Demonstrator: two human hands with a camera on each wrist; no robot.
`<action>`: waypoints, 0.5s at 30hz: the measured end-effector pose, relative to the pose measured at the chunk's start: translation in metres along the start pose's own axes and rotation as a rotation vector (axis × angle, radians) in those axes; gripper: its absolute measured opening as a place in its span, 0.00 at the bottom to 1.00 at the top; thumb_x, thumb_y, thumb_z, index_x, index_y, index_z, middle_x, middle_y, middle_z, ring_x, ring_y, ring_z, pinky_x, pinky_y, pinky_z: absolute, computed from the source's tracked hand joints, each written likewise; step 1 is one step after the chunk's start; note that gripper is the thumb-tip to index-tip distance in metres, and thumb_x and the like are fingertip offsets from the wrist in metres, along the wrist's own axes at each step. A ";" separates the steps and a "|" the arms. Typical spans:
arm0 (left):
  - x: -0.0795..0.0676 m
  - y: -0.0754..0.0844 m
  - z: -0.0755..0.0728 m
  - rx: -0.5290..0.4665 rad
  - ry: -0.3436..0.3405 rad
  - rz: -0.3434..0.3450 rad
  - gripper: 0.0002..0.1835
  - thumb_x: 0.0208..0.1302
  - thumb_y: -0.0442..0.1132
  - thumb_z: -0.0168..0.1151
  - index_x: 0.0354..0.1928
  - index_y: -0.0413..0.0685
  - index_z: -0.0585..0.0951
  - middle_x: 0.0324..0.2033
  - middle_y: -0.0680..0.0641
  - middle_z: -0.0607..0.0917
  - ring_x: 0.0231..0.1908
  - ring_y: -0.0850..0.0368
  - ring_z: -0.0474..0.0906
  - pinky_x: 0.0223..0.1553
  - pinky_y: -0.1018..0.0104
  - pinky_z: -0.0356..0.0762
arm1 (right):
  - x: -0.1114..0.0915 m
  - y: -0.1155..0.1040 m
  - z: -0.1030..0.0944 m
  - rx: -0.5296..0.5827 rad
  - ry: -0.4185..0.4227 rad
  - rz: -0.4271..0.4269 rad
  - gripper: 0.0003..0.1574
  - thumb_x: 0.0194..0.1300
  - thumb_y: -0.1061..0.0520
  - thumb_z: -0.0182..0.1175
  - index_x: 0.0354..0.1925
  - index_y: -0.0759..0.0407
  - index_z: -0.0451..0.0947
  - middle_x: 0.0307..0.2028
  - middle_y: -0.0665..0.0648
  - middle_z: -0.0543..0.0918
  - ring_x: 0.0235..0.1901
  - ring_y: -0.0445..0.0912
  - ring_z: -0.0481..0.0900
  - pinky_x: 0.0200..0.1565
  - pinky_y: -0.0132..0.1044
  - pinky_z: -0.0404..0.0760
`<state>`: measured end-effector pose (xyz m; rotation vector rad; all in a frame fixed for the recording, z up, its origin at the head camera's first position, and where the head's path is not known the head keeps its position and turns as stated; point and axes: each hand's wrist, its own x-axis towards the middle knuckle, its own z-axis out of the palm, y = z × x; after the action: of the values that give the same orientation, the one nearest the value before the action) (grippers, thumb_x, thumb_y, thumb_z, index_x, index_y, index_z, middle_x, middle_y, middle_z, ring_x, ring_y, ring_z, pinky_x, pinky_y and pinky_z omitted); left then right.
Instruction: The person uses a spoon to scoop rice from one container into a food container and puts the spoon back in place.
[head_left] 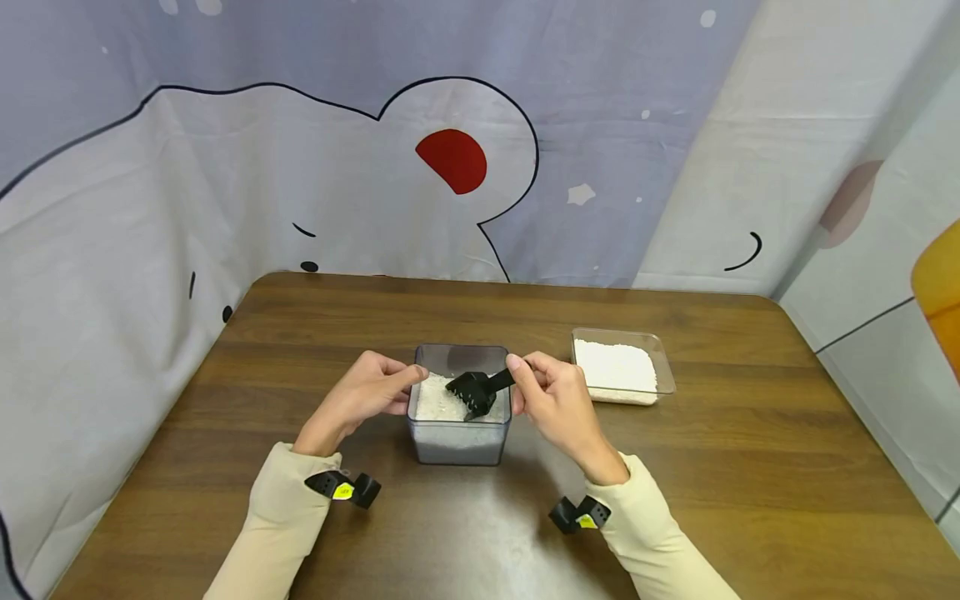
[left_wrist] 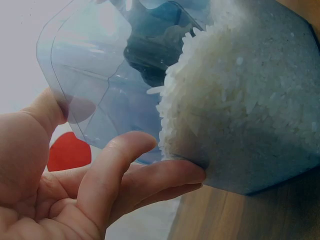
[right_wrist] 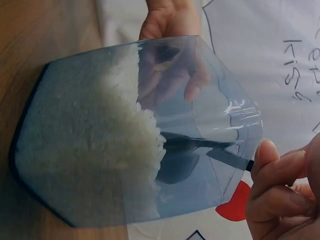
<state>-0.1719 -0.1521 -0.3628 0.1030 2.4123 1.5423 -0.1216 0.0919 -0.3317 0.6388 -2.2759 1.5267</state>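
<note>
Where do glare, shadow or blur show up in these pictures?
Head view: pale glare on the tabletop, soft shadow beside the container; left wrist view: hazy, washed-out upper left, the scoop indistinct through tinted plastic; right wrist view: bright reflections near the container's rim, rice looking bluish through the wall.

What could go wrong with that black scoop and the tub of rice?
Rice could spill: some grains cling to the black scoop, which the right hand pinches by its handle. The tub might tip or slide if pushed, since the left hand holds only one side. The right hand could also bump the shallow tray close beside it.
</note>
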 end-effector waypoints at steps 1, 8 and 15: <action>0.000 0.000 0.000 0.002 0.002 -0.001 0.20 0.60 0.46 0.59 0.43 0.35 0.81 0.40 0.41 0.80 0.35 0.54 0.80 0.34 0.66 0.82 | 0.000 0.001 -0.001 0.023 -0.019 0.033 0.17 0.67 0.63 0.51 0.21 0.68 0.73 0.09 0.61 0.74 0.08 0.37 0.63 0.10 0.26 0.60; 0.001 -0.001 0.001 -0.007 0.001 -0.013 0.21 0.59 0.47 0.60 0.44 0.35 0.81 0.42 0.41 0.79 0.35 0.53 0.79 0.34 0.65 0.82 | 0.002 0.023 0.001 0.283 -0.105 0.301 0.21 0.67 0.55 0.52 0.24 0.72 0.72 0.10 0.60 0.73 0.08 0.39 0.62 0.11 0.26 0.58; 0.001 0.000 0.001 -0.012 0.005 -0.021 0.22 0.59 0.48 0.60 0.45 0.34 0.81 0.45 0.39 0.78 0.37 0.52 0.79 0.36 0.65 0.82 | 0.002 0.034 0.006 0.505 -0.070 0.437 0.24 0.67 0.52 0.53 0.18 0.65 0.68 0.08 0.52 0.71 0.07 0.37 0.59 0.11 0.25 0.54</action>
<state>-0.1725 -0.1508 -0.3634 0.0715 2.3999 1.5494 -0.1418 0.0974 -0.3597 0.3201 -2.1793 2.3609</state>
